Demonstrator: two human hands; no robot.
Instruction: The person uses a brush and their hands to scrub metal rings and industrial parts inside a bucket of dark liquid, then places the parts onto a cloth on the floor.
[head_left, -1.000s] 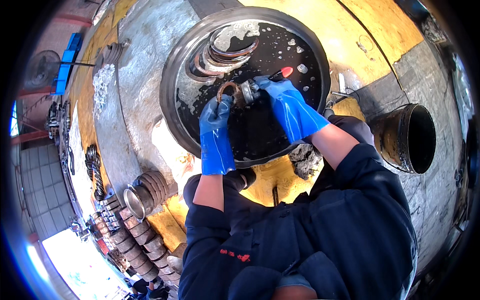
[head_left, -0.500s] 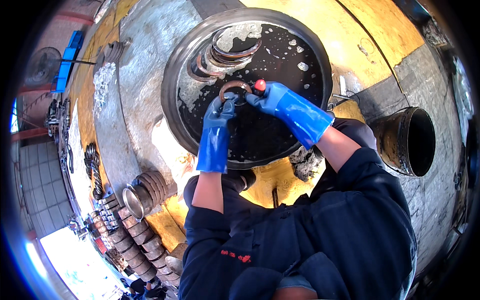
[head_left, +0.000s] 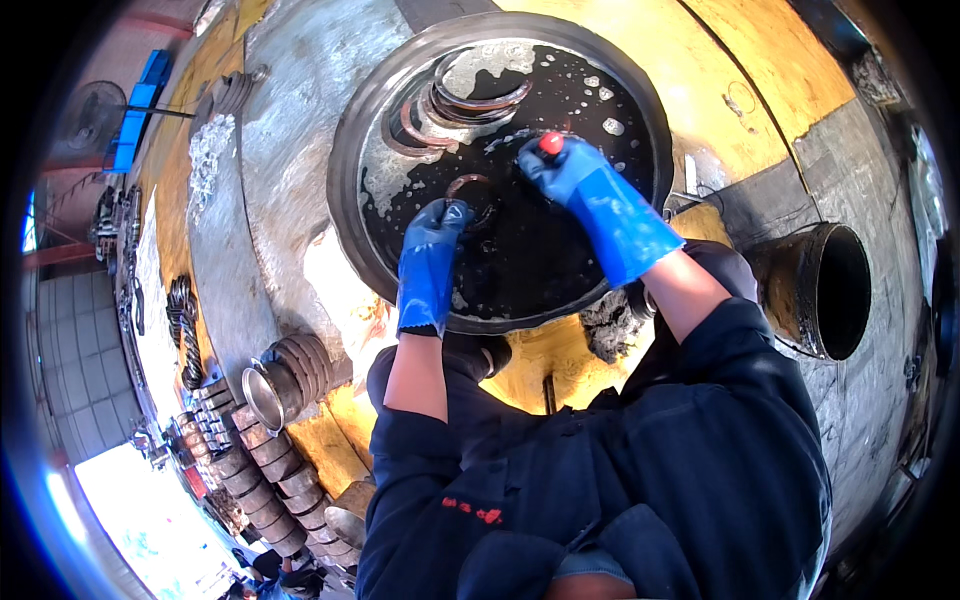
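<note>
Brown ring [head_left: 466, 179] in the left hand [head_left: 436, 222], right hand [head_left: 562, 168] apart from it

One brown ring shows as an arc just beyond the left hand's fingertips, farther from the person and a little to the right; it bows away from the body, its visible span running roughly left to right. The left grip is clenched on its near side, so this hand is the nearer of the two. The right grip is closed around one red-ended tool [head_left: 551, 143], to the right of the ring with a gap between; the rest of the tool cannot be made out

Both hands are over one round basin [head_left: 343, 185] of dark liquid [head_left: 540, 255]. Near its far left side lie overlapping rings [head_left: 485, 104], at least four, too crowded for an exact count. Outside, well to the right, stands one black bucket [head_left: 783, 280]; to the left are one ribbed metal cylinder [head_left: 303, 365] and several rows of brown blocks [head_left: 262, 462], their number unclear
</note>
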